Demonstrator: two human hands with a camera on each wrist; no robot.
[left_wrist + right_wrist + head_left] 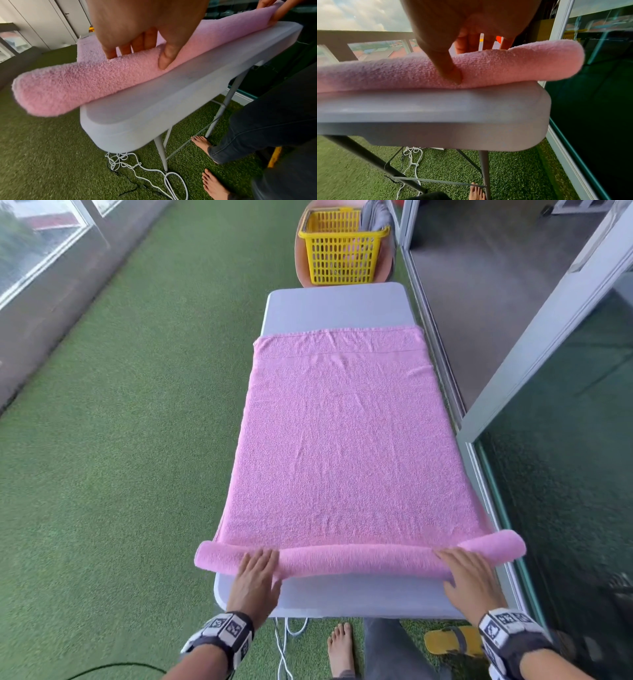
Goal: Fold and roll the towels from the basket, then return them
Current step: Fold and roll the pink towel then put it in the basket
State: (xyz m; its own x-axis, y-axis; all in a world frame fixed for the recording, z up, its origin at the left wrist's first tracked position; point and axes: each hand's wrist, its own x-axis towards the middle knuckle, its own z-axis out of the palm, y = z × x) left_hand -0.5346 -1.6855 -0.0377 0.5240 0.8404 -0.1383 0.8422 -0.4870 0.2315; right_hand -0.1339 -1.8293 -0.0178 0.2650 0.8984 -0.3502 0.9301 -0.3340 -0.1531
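Observation:
A pink towel [342,440] lies flat along the grey folding table [335,306]. Its near end is wound into a roll [359,558] that overhangs both sides of the table. My left hand [255,568] sits on the roll's left part, with fingers over the top and thumb against the near side [137,56]. My right hand [462,570] holds the right part the same way [462,60]. The yellow basket [342,251] stands beyond the table's far end, on an orange seat.
Grey cloth [375,217] hangs beside the basket. A glass sliding door frame [479,419] runs close along the table's right side. White cable [145,170] lies on the green turf under the table. My bare feet and a yellow sandal [452,642] are at the near end.

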